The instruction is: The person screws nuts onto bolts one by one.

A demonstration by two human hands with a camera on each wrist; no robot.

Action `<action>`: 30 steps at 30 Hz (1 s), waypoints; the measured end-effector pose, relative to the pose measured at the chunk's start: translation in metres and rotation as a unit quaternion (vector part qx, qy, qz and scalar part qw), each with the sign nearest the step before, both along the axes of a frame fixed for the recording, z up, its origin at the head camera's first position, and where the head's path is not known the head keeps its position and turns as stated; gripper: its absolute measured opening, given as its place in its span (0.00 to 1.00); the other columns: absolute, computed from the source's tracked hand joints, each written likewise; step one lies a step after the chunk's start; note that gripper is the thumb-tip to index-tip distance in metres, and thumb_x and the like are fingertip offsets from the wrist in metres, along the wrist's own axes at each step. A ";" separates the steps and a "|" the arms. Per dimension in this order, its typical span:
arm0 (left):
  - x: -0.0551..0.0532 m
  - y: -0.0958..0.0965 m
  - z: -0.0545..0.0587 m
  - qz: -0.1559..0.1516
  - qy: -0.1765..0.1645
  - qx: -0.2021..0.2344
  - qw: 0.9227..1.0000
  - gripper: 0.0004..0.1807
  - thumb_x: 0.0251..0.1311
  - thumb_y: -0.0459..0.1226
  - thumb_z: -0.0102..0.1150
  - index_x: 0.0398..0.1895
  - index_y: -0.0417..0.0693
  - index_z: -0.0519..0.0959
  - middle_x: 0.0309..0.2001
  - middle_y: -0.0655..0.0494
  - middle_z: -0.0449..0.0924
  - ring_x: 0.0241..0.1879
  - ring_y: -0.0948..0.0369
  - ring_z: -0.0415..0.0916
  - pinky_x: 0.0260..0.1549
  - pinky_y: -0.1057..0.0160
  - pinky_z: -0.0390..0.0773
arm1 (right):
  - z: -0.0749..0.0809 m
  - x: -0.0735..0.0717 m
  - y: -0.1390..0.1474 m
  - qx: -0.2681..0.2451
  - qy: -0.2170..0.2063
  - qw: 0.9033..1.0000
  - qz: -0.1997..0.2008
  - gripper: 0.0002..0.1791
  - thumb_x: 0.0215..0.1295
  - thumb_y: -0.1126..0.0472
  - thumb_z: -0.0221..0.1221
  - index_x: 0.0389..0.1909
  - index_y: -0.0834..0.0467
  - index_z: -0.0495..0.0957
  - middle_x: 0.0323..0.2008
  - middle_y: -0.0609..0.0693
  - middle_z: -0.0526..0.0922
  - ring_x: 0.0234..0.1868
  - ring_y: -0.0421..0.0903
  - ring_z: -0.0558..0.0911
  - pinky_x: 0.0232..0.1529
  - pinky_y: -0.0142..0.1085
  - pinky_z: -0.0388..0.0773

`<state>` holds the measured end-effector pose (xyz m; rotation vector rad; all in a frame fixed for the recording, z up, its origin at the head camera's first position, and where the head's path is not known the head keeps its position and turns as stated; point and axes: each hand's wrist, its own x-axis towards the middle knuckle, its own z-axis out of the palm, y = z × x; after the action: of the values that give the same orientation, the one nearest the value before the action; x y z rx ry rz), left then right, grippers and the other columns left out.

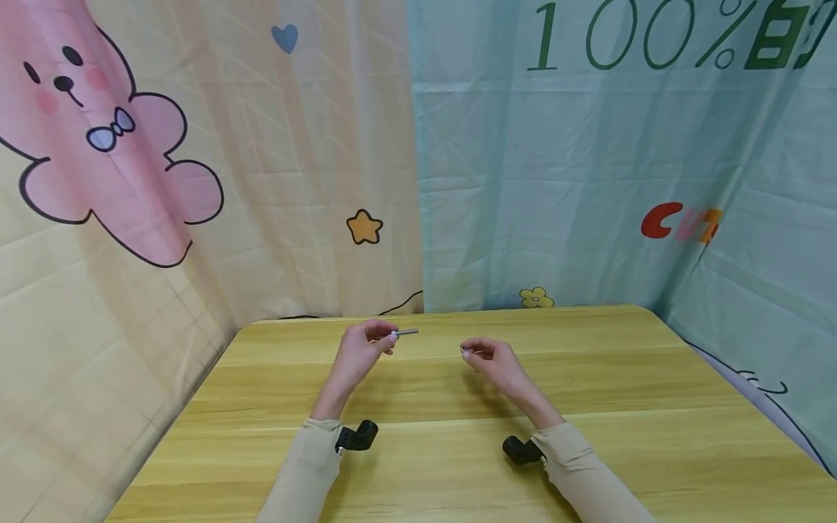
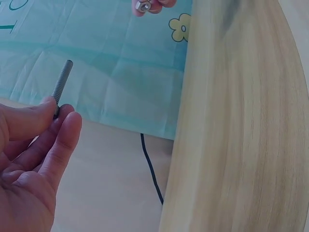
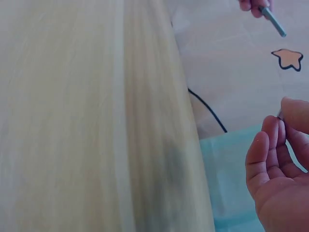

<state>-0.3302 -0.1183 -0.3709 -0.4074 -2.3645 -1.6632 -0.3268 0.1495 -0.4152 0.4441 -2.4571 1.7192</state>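
Observation:
My left hand (image 1: 360,352) pinches a grey metal bolt (image 1: 408,332) by one end between thumb and fingers, above the far part of the table. In the left wrist view the threaded shank of the bolt (image 2: 63,79) sticks out past the fingertips, and its head is mostly covered. My right hand (image 1: 498,365) pinches a small metal hex nut (image 2: 144,6), whose hole shows in the left wrist view. Only a sliver of the nut (image 3: 280,115) shows in the right wrist view. The bolt's free end points toward the right hand, and a gap separates bolt and nut.
A wooden table (image 1: 418,465) lies under both hands. Printed curtains (image 1: 314,160) hang behind and at the sides. Black wrist devices (image 1: 358,436) are strapped at both sleeves.

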 end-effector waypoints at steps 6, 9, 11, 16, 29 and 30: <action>0.011 0.005 0.014 0.003 0.003 0.010 1.000 0.08 0.63 0.26 0.61 0.44 0.31 0.82 0.36 0.41 0.82 0.34 0.48 0.80 0.31 0.67 0.84 | 0.012 0.000 -0.006 -0.062 -0.007 0.998 -0.003 0.13 0.70 0.62 0.60 0.51 0.64 0.80 0.45 0.57 0.83 0.46 0.56 0.80 0.43 0.38 0.82; 0.012 0.006 0.018 0.001 0.003 0.012 1.000 0.08 0.63 0.25 0.61 0.44 0.29 0.81 0.37 0.39 0.81 0.35 0.47 0.80 0.31 0.67 0.84 | 0.024 0.008 -0.009 -0.088 -0.007 0.996 0.006 0.14 0.69 0.64 0.61 0.52 0.66 0.79 0.45 0.56 0.82 0.45 0.53 0.80 0.42 0.35 0.81; 0.013 0.007 0.018 -0.002 0.009 0.015 1.000 0.07 0.63 0.26 0.61 0.43 0.30 0.82 0.36 0.41 0.82 0.33 0.49 0.80 0.30 0.68 0.84 | 0.027 0.010 -0.011 -0.098 -0.005 0.995 0.008 0.14 0.69 0.65 0.61 0.52 0.66 0.79 0.45 0.56 0.82 0.45 0.52 0.80 0.42 0.34 0.81; 0.005 0.006 0.010 -0.002 0.018 0.017 1.000 0.06 0.63 0.27 0.63 0.41 0.35 0.84 0.34 0.47 0.82 0.31 0.55 0.80 0.31 0.66 0.85 | 0.028 0.008 -0.014 -0.114 0.000 0.993 0.008 0.14 0.69 0.63 0.61 0.52 0.64 0.79 0.45 0.55 0.82 0.42 0.48 0.80 0.43 0.35 0.81; 0.006 0.013 0.017 -0.007 0.031 0.024 0.999 0.06 0.62 0.27 0.63 0.41 0.34 0.83 0.33 0.47 0.81 0.31 0.55 0.79 0.30 0.65 0.85 | 0.036 0.009 -0.024 -0.144 0.011 0.989 0.014 0.14 0.69 0.65 0.60 0.52 0.66 0.78 0.44 0.57 0.82 0.40 0.46 0.80 0.43 0.36 0.82; 0.007 0.013 0.017 -0.007 0.031 0.028 0.999 0.06 0.62 0.27 0.63 0.41 0.34 0.83 0.33 0.46 0.82 0.31 0.53 0.80 0.30 0.65 0.85 | 0.036 0.009 -0.025 -0.148 0.010 0.989 0.014 0.14 0.69 0.65 0.60 0.52 0.66 0.79 0.44 0.57 0.82 0.40 0.46 0.80 0.43 0.36 0.82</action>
<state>-0.3237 -0.1050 -0.3542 -0.4587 -2.2713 -1.6924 -0.3178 0.1244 -0.3790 0.4597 -2.1391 2.0358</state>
